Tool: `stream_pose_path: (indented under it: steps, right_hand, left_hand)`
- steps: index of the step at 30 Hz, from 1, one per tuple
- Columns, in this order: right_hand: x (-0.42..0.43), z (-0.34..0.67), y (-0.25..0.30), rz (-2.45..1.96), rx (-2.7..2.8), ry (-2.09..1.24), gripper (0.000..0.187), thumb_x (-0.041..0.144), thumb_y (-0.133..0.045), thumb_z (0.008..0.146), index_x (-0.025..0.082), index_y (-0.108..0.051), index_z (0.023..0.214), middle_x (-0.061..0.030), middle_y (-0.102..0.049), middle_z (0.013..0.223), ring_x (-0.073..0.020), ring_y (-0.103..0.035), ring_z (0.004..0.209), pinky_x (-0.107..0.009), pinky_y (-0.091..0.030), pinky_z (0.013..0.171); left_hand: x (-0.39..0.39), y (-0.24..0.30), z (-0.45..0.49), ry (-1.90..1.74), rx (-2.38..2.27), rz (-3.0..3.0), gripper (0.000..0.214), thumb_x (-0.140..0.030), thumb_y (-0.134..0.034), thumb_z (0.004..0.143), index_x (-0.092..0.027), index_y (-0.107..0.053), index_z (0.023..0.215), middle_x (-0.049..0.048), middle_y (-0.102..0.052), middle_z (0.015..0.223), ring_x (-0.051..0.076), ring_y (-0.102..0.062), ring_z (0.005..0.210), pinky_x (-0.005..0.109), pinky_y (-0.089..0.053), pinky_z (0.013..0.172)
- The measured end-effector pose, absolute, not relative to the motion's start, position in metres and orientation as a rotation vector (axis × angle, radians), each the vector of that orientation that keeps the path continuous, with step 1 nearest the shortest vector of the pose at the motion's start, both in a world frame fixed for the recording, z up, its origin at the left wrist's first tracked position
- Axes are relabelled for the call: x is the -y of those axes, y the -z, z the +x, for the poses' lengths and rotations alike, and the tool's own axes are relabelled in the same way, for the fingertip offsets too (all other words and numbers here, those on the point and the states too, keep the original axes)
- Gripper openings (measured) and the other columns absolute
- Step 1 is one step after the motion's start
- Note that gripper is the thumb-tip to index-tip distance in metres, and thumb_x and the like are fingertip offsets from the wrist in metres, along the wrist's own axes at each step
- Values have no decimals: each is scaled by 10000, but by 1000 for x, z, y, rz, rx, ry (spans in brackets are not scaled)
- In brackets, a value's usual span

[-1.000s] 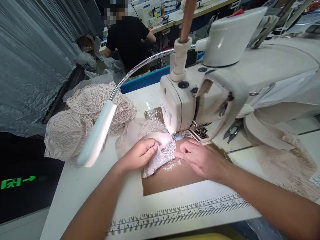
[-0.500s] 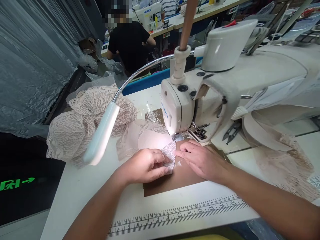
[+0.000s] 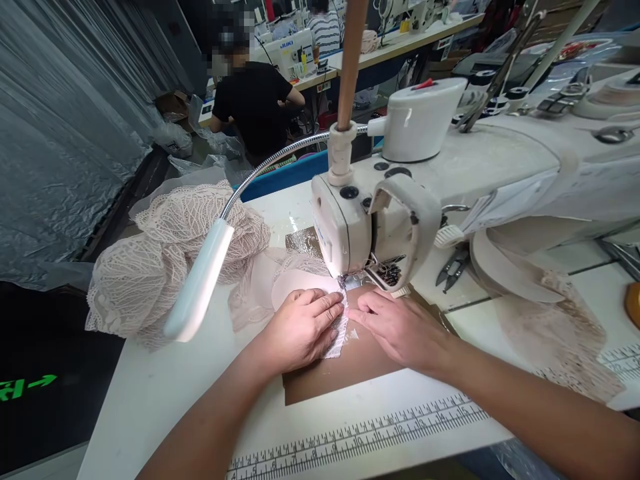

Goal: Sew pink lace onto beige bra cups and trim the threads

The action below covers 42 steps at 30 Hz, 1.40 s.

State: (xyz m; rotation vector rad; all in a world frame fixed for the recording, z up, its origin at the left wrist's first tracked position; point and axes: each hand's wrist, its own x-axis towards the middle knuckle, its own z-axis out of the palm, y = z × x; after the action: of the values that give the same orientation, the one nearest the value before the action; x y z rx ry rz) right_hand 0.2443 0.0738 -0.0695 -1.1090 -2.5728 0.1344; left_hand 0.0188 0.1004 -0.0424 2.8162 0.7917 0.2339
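Observation:
My left hand (image 3: 300, 327) lies flat with fingers together on a small pale lace piece (image 3: 339, 333), pressing it down just before the needle of the white sewing machine (image 3: 350, 227). My right hand (image 3: 395, 327) rests on the brown mat (image 3: 350, 370) to the right of the lace, its fingertips at the lace's edge and pointing toward the presser foot. More pink fabric (image 3: 280, 287) trails behind the left hand under the machine head.
A heap of pale lace (image 3: 165, 253) sits at the left rear of the white table (image 3: 165, 387). A gooseneck lamp (image 3: 200, 280) hangs over it. Small snips (image 3: 450, 267) lie right of the needle. A ruler strip (image 3: 360, 437) runs along the table's front edge. A person in black sits at another machine behind.
My left hand slid forward over the lace, flattening and folding it toward the needle. My right hand moved slightly closer to the presser foot. The camera tilted up a little.

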Motion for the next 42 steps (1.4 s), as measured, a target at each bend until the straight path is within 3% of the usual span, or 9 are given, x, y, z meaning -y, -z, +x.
stream_pose_path:
  steps: [8,20,31,42]
  right_hand:
    - [-77,240,65,-1168,2500,-86,290,100,-409,877,173,-643,1030,-28,-528,780,-133,-374,631,-288,-218,567]
    - [-80,242,61,-1243,2501,-99,349,102,-428,850,191,-624,1124,-30,-564,821,-138,-368,625,-283,-225,570]
    - [-73,254,70,-979,2606,-350,314,129,-397,883,200,-624,1088,-44,-537,825,-169,-419,762,-304,-296,690]
    - [-71,253,65,-925,2630,-361,300,147,-401,896,193,-641,1070,-43,-532,798,-172,-391,753,-302,-297,680]
  left_hand:
    - [-99,40,28,-143,-955,2791,440,-332,-426,917,-133,-489,1305,73,-489,1381,267,-475,1110,433,-419,911]
    - [-99,44,24,-180,-968,2797,447,-363,-383,934,-132,-507,1297,106,-476,1381,288,-445,1137,461,-378,940]
    - [-97,45,18,-315,-809,2746,348,-308,-433,922,-167,-585,1202,122,-572,1166,247,-497,1021,423,-382,898]
    - [-99,47,17,-279,-743,2800,333,-280,-420,932,-173,-571,1209,100,-591,990,209,-493,882,386,-384,821]
